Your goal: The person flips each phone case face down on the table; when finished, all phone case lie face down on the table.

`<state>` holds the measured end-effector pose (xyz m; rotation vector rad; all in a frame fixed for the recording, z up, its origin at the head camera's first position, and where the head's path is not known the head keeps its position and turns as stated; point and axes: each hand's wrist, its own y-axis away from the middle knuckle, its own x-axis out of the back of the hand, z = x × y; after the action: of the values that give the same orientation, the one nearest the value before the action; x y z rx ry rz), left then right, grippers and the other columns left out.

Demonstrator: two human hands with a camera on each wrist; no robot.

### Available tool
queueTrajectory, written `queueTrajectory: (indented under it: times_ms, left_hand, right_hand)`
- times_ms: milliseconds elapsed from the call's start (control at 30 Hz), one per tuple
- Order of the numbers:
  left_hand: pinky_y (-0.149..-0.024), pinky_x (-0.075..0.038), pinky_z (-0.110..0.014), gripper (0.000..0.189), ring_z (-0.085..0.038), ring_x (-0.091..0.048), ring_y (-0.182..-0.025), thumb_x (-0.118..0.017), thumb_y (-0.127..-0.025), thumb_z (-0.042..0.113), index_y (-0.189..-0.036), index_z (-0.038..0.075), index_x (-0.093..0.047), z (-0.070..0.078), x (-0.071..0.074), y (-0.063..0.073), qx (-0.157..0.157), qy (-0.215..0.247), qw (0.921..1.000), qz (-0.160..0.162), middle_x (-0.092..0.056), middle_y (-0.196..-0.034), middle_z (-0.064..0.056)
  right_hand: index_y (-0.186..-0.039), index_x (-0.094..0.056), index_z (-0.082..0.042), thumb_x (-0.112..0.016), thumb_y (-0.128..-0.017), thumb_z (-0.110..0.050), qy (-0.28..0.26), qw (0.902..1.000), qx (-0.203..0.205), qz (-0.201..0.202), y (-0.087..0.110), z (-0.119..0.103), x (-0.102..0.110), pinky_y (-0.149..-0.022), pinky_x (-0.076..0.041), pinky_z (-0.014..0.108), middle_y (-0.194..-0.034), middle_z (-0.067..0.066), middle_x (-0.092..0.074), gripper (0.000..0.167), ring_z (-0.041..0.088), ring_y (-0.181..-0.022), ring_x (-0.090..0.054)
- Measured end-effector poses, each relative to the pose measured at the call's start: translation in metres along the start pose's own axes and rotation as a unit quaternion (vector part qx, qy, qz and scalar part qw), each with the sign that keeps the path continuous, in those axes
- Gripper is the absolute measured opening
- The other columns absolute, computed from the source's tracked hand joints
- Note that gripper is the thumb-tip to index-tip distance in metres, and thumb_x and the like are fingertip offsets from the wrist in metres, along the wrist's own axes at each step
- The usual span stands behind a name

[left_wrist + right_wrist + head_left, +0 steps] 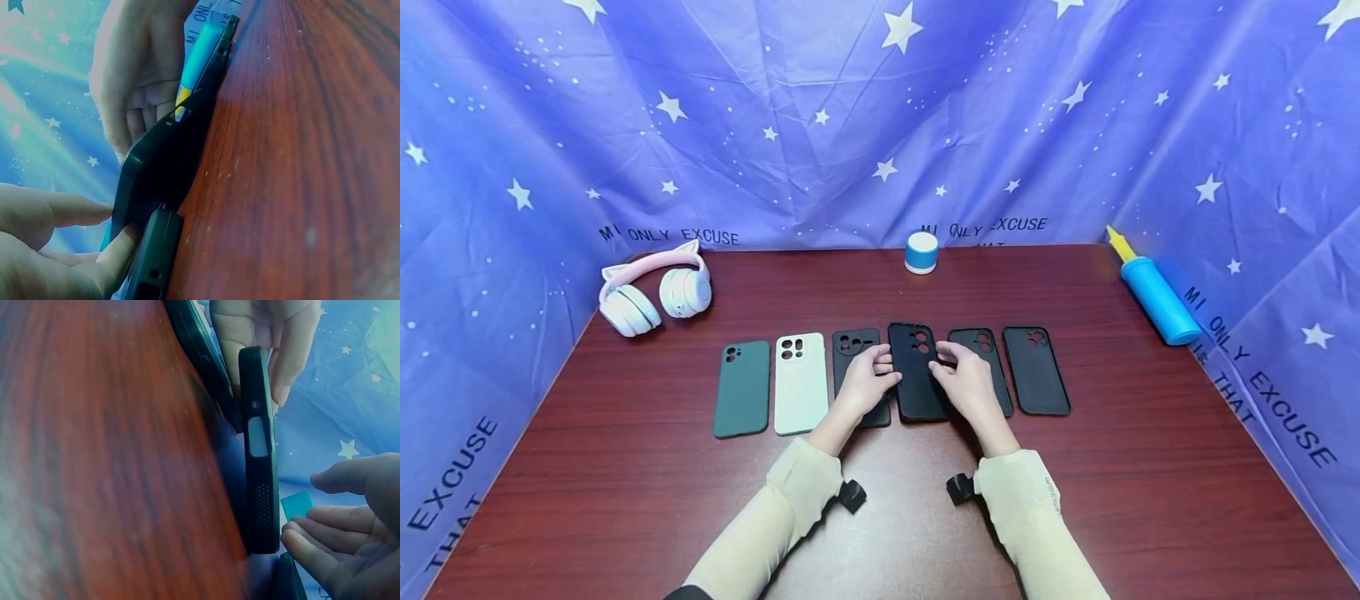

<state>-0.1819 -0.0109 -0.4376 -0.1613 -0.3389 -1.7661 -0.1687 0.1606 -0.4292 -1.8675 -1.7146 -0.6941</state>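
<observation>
A black phone case, inner side up, lies between my hands in the middle of a row. My left hand pinches its left edge between thumb and fingers. In the left wrist view the held case slants, part of it raised from the table. My right hand is at its right edge, fingers loosely bent and thumb apart; the right wrist view has its fingertips beside the case. Beneath the left hand is a black case with a round camera ring, and under the right hand another black case.
Left in the row lie a white case and a dark green case; a black case ends it at right. Farther back are white-and-pink headphones, a blue-and-white cylinder and a blue pump with a yellow nozzle.
</observation>
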Motion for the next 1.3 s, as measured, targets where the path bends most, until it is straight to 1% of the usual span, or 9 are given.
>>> queueTrajectory:
  times_ms: [167,300,567,700,833,1033,1133,1167,1300]
  left_hand:
    - [-0.094,-0.055,-0.038,0.053,-0.032,-0.063,-0.116,-0.064,-0.089,0.000,-0.139,-0.004,-0.047,-0.0014,-0.0003,-0.0011,-0.005,0.010,0.9999,0.003,-0.060,-0.128,-0.023]
    - [-0.091,-0.057,-0.037,0.051,-0.033,-0.063,-0.115,-0.063,-0.089,0.000,-0.138,-0.005,-0.048,-0.0006,-0.0004,-0.0006,-0.019,0.027,0.9995,0.002,-0.060,-0.128,-0.023]
    - [-0.087,-0.058,-0.033,0.047,-0.033,-0.062,-0.114,-0.062,-0.091,0.000,-0.136,-0.004,-0.050,0.0025,-0.0009,0.0000,-0.047,0.065,0.9968,-0.001,-0.060,-0.128,-0.023]
    - [-0.086,-0.058,-0.031,0.046,-0.033,-0.064,-0.112,-0.061,-0.092,-0.002,-0.136,-0.005,-0.050,0.0021,-0.0010,0.0002,-0.060,0.079,0.9950,-0.006,-0.061,-0.126,-0.024]
    - [-0.088,-0.057,-0.030,0.044,-0.034,-0.064,-0.112,-0.059,-0.092,-0.003,-0.135,-0.006,-0.051,0.0008,-0.0009,-0.0003,-0.076,0.086,0.9933,-0.008,-0.061,-0.125,-0.025]
    - [-0.091,-0.056,-0.031,0.043,-0.036,-0.063,-0.114,-0.060,-0.091,-0.004,-0.134,-0.006,-0.052,0.0006,-0.0009,-0.0006,-0.088,0.109,0.9901,-0.009,-0.062,-0.124,-0.026]
    - [-0.091,-0.056,-0.030,0.042,-0.036,-0.063,-0.114,-0.060,-0.091,-0.004,-0.133,-0.006,-0.053,0.0019,-0.0012,-0.0001,-0.092,0.120,0.9884,-0.013,-0.062,-0.124,-0.026]
    - [-0.091,-0.056,-0.029,0.042,-0.035,-0.063,-0.114,-0.061,-0.091,-0.003,-0.133,-0.005,-0.054,0.0024,-0.0012,0.0002,-0.089,0.124,0.9881,-0.015,-0.062,-0.125,-0.025]
    - [-0.090,-0.056,-0.026,0.040,-0.031,-0.064,-0.114,-0.061,-0.092,0.000,-0.131,-0.003,-0.055,0.0042,-0.0011,0.0011,-0.087,0.120,0.9888,-0.021,-0.063,-0.125,-0.022]
  right_hand:
    - [-0.125,-0.063,-0.002,-0.065,-0.092,-0.016,-0.002,0.9999,0.012,-0.004,0.0009,-0.0021,-0.0013,-0.089,-0.057,0.040,-0.118,0.018,-0.069,0.036,0.028,-0.103,-0.070]
    - [-0.125,-0.063,-0.001,-0.065,-0.092,-0.017,0.002,0.9998,0.013,-0.012,0.0014,-0.0030,-0.0013,-0.090,-0.057,0.041,-0.118,0.018,-0.069,0.036,0.029,-0.104,-0.070]
    - [-0.128,-0.062,-0.005,-0.061,-0.094,-0.027,0.016,0.9996,0.011,-0.022,0.0020,-0.0042,-0.0016,-0.101,-0.049,0.047,-0.120,0.015,-0.069,0.040,0.030,-0.116,-0.063]
    - [-0.130,-0.060,-0.004,-0.058,-0.096,-0.030,0.018,0.9994,0.014,-0.026,0.0017,-0.0043,-0.0017,-0.102,-0.048,0.048,-0.121,0.015,-0.068,0.043,0.031,-0.118,-0.061]
    - [-0.131,-0.059,-0.003,-0.056,-0.097,-0.034,0.014,0.9994,0.014,-0.029,0.0010,-0.0035,-0.0020,-0.103,-0.047,0.049,-0.123,0.016,-0.067,0.046,0.031,-0.119,-0.061]
    - [-0.134,-0.056,-0.004,-0.050,-0.099,-0.041,-0.008,0.9993,-0.012,-0.035,0.0014,-0.0037,-0.0025,-0.104,-0.046,0.050,-0.128,0.018,-0.064,0.051,0.032,-0.121,-0.059]
    - [-0.135,-0.056,-0.006,-0.050,-0.098,-0.043,-0.032,0.9982,-0.028,-0.042,0.0014,-0.0044,-0.0027,-0.100,-0.049,0.049,-0.126,0.018,-0.065,0.053,0.032,-0.115,-0.063]
    - [-0.135,-0.056,-0.006,-0.050,-0.098,-0.044,-0.042,0.9976,-0.033,-0.045,0.0015,-0.0049,-0.0028,-0.099,-0.050,0.048,-0.125,0.018,-0.065,0.053,0.031,-0.113,-0.064]
    - [-0.136,-0.055,-0.007,-0.052,-0.098,-0.045,-0.093,0.9928,-0.050,-0.057,0.0021,-0.0065,-0.0037,-0.097,-0.052,0.045,-0.126,0.018,-0.065,0.054,0.028,-0.106,-0.069]
